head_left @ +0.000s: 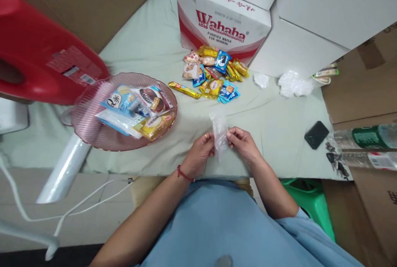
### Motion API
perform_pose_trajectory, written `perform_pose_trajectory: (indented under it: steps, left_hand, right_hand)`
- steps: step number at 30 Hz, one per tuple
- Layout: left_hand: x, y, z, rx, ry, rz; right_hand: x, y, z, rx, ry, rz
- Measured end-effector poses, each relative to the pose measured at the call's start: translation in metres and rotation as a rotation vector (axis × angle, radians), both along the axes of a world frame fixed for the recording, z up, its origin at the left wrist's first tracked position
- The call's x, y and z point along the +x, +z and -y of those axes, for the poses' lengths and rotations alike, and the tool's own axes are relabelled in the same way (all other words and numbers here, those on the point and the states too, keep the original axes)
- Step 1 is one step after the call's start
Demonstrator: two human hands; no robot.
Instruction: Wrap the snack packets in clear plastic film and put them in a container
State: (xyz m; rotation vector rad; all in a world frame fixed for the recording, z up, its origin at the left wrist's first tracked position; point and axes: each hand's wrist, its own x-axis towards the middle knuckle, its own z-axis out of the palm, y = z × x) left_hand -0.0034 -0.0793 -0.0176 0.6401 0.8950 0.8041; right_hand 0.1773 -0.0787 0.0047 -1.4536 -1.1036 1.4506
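My left hand (pixel 199 153) and my right hand (pixel 243 143) both pinch a small clear plastic bag (pixel 219 133) between them, just above the near edge of the cloth-covered table (pixel 273 126). The bag stands crumpled and upright. A red cord circles my left wrist. Farther back lies a pile of small snack packets (pixel 214 74), with one yellow bar (pixel 185 89) a little apart on its left. On the left sits a pink ribbed plate (pixel 93 130) holding several wrapped snacks (pixel 136 107).
A Wahaha water carton (pixel 221 20) and white boxes stand behind the pile. Crumpled clear plastic (pixel 293 82), a black phone (pixel 316 134), keys (pixel 335 161) and lying water bottles (pixel 366 138) are on the right. A red jug (pixel 37 51) and a roll of bags (pixel 63 171) sit left.
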Motion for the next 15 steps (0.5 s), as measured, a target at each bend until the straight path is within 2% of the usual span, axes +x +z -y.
perform_pose_trajectory:
  steps: [3,6,11,15]
  left_hand:
    - [0.001,0.008,0.004,0.029,-0.066,-0.049]
    - [0.002,0.015,0.004,0.102,-0.065,-0.139]
    - [0.010,0.016,-0.001,0.067,0.117,-0.166]
    - [0.022,0.013,-0.005,0.213,0.196,-0.271]
  right_hand:
    - [-0.002,-0.003,-0.001,0.021,-0.005,-0.004]
    - [-0.002,-0.007,-0.002,0.023,0.013,-0.034]
    - [0.004,-0.008,-0.003,0.075,0.017,0.000]
    - [0.007,-0.005,-0.003,0.136,0.110,0.080]
